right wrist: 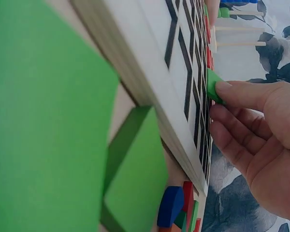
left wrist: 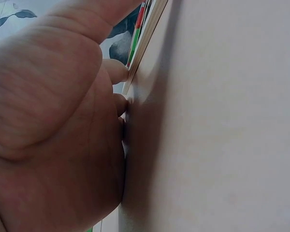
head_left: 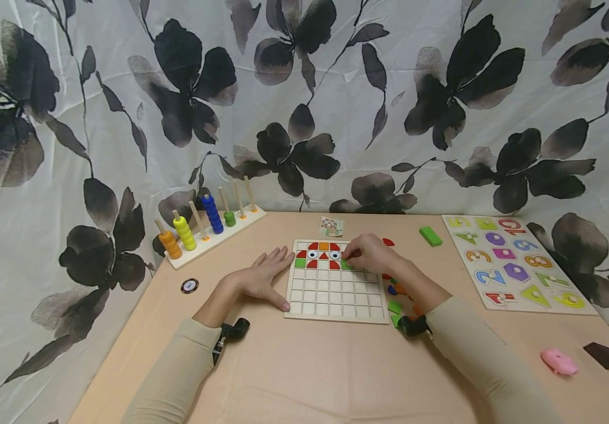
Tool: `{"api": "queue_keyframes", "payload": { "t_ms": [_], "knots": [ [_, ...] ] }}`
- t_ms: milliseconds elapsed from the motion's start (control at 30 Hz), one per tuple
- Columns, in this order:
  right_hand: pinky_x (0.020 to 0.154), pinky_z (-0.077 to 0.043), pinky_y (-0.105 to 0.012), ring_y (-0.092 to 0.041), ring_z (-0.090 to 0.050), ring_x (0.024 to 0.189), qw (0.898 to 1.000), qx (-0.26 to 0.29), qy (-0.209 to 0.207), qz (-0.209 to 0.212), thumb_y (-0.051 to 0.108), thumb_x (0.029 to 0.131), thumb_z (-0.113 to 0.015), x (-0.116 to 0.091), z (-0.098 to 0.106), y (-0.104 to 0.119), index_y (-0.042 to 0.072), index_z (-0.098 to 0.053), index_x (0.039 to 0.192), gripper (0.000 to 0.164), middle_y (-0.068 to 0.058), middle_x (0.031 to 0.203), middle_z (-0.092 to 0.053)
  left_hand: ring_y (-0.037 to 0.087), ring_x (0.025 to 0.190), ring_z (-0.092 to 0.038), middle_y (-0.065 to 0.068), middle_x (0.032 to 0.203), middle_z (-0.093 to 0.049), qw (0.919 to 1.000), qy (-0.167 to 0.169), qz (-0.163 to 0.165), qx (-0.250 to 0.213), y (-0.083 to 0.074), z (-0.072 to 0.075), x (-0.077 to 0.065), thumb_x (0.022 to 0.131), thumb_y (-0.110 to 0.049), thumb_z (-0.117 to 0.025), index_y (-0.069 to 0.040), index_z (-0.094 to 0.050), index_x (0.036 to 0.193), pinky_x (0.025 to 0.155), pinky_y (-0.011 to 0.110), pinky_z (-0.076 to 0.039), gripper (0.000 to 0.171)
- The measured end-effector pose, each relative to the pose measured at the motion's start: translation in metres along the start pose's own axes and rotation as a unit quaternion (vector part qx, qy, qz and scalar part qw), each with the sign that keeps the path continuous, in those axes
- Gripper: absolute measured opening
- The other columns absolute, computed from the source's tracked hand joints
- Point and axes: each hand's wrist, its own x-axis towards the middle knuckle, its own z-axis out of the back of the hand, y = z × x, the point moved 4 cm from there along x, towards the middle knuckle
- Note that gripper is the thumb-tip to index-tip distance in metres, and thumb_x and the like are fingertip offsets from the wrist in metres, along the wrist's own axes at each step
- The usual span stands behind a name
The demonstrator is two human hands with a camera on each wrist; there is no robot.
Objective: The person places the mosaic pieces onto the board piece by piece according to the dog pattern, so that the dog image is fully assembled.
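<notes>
A white grid board point(head_left: 336, 294) lies on the table, its upper rows bearing red, orange, green and eye-patterned tiles point(head_left: 323, 255). My left hand point(head_left: 263, 277) rests at the board's left side with straight, spread fingers, the thumb at its lower left corner; its palm point(left wrist: 48, 106) fills much of the left wrist view. My right hand point(head_left: 372, 253) is over the right part of the tiled rows. Between thumb and fingers it pinches a small green tile point(right wrist: 212, 86), held right at the grid's surface.
Loose green, blue, orange and red tiles point(head_left: 396, 306) lie along the board's right side. A peg stacker point(head_left: 219, 235), black-and-white disc point(head_left: 189, 286) and picture card point(head_left: 331, 227) lie left and behind. Rightward are a green block point(head_left: 430, 237), number puzzle point(head_left: 516, 265), pink toy point(head_left: 559, 361) and dark piece point(head_left: 608, 355).
</notes>
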Motion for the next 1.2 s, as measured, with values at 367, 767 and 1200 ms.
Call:
{"api": "queue_keyframes", "payload": {
  "t_ms": [367,767,1200],
  "knots": [
    [0.068,-0.051,-0.025,-0.009,-0.059,0.079,0.998,-0.049,0.021,-0.014,0.011,0.081,-0.077,-0.001,-0.003,0.002,0.010,-0.077,0.099,0.018,0.002,0.092,-0.067,0.031,0.147,0.008,0.014,0.160,0.007,1.0000,0.000,-0.001,0.002,0.000,0.000,0.000,0.060,-0.076,-0.072,-0.015,-0.004,0.156,0.117,0.051,0.004,0.132],
    [0.074,-0.050,-0.029,-0.010,-0.060,0.084,0.999,-0.052,0.007,-0.006,0.014,0.084,-0.075,-0.006,0.003,-0.004,0.013,-0.078,0.101,0.017,0.006,0.092,-0.069,0.031,0.147,0.009,0.014,0.161,0.007,1.0000,0.003,0.003,0.002,-0.001,0.002,-0.001,0.061,-0.075,-0.072,-0.014,-0.005,0.156,0.116,0.051,0.005,0.131],
    [0.075,-0.049,-0.035,-0.026,-0.049,0.096,0.983,0.043,-0.069,-0.164,0.023,0.093,-0.064,-0.029,0.049,-0.066,0.016,-0.065,0.123,0.031,-0.003,0.118,-0.054,0.030,0.147,0.011,0.012,0.161,0.009,0.9999,0.007,0.009,-0.005,-0.001,0.002,-0.002,0.062,-0.073,-0.073,-0.017,-0.003,0.156,0.116,0.051,0.005,0.129]
  ]
}}
